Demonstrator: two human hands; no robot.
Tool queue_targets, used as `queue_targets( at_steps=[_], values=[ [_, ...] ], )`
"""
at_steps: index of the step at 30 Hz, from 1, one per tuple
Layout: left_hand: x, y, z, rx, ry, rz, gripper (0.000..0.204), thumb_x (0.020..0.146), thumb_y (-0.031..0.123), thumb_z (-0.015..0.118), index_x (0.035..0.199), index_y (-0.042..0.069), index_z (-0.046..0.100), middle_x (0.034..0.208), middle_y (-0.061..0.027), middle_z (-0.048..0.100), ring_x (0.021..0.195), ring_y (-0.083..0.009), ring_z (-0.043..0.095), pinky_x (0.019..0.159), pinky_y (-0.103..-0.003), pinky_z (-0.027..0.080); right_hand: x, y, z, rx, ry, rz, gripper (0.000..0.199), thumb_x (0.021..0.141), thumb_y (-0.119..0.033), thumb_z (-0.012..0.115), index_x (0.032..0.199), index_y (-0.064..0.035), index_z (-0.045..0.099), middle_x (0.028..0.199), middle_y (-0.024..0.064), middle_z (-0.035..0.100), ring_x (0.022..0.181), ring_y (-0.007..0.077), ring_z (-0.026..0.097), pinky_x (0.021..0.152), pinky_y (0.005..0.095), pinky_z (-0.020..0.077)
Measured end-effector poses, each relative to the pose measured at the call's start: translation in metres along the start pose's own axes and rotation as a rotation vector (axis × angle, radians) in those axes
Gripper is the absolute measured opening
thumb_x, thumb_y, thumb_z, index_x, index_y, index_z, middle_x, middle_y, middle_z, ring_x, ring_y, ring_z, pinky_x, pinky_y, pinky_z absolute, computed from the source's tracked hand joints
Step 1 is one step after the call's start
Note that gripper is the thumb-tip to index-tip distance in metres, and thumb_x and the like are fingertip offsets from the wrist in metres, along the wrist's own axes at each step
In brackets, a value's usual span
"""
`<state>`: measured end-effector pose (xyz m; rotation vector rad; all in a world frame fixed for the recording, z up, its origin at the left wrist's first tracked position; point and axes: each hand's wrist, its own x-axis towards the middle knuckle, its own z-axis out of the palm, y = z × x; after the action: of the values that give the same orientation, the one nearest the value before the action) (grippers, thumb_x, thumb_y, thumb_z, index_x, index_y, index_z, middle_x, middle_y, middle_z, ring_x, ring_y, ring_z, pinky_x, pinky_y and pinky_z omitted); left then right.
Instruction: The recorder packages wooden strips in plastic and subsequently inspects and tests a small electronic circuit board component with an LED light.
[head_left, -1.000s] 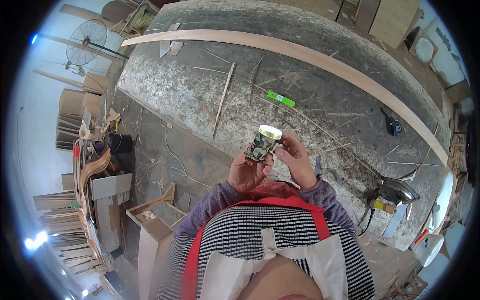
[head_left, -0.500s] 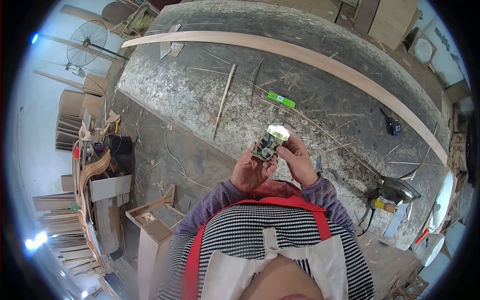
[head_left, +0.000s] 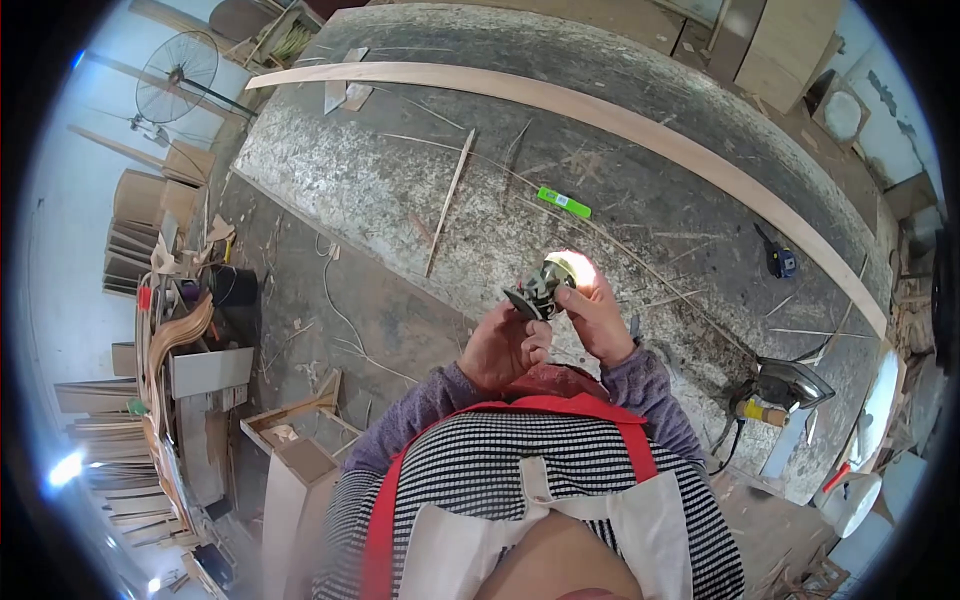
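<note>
I hold a small dark power tool (head_left: 541, 286) with a pale round top in front of my chest, over the near edge of a large grey workbench (head_left: 400, 180). My right hand (head_left: 597, 315) grips its upper body from the right. My left hand (head_left: 503, 348) is closed on its lower part and base plate from below. The tool is tilted toward the left. What my fingertips do on it is too small to tell.
A long pale curved wooden strip (head_left: 620, 120) runs across the bench. A thin stick (head_left: 448, 198), a green marker-like object (head_left: 564, 202) and a blue tool (head_left: 781, 262) lie on it. A corded power tool (head_left: 785, 390) sits at the right. Wood offcuts and boxes (head_left: 300, 450) stand left.
Both hands have shifted slightly right and up with the small tool, and the tool has tipped a little more to the left.
</note>
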<state>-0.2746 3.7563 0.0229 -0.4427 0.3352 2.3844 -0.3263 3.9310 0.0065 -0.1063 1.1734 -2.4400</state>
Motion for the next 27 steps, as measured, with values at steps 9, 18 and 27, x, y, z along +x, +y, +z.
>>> queue_targets(
  at_steps=[9, 18, 27],
  values=[
    [-0.006, -0.003, 0.019, 0.07, 0.022, 0.014, 0.044, 0.099, 0.041, 0.039, 0.122, 0.006, 0.052, 0.084, -0.0065, 0.061, 0.058, -0.0118, 0.044, 0.06, -0.029, 0.047, -0.004, 0.012, 0.002, 0.455, 0.029, 0.171, 0.035, 0.093, -0.019, 0.057, 0.124, -0.0031, 0.05, 0.113, 0.0099, 0.063, 0.098, 0.0206, 0.064, 0.085, 0.0337, 0.0514],
    [-0.009, -0.007, 0.027, 0.151, 0.052, 0.07, 0.064, 0.096, 0.055, 0.036, 0.123, -0.002, 0.051, 0.081, -0.0058, 0.06, 0.067, -0.014, 0.051, 0.066, -0.029, 0.047, -0.004, 0.011, 0.002, 0.502, 0.046, 0.269, 0.03, 0.095, -0.02, 0.055, 0.119, -0.0017, 0.053, 0.112, 0.0103, 0.064, 0.096, 0.0205, 0.065, 0.083, 0.0331, 0.0533],
    [-0.005, 0.001, 0.028, 0.185, 0.145, -0.001, 0.06, 0.096, 0.055, 0.036, 0.129, 0.006, 0.047, 0.106, -0.0147, 0.063, 0.081, -0.0173, 0.063, 0.075, -0.033, 0.053, -0.001, -0.009, 0.0, -0.222, 0.058, 0.057, 0.028, 0.093, -0.017, 0.058, 0.116, -0.0001, 0.055, 0.09, -0.0003, 0.061, 0.077, 0.0081, 0.056, 0.068, 0.0232, 0.0458]
  ],
)
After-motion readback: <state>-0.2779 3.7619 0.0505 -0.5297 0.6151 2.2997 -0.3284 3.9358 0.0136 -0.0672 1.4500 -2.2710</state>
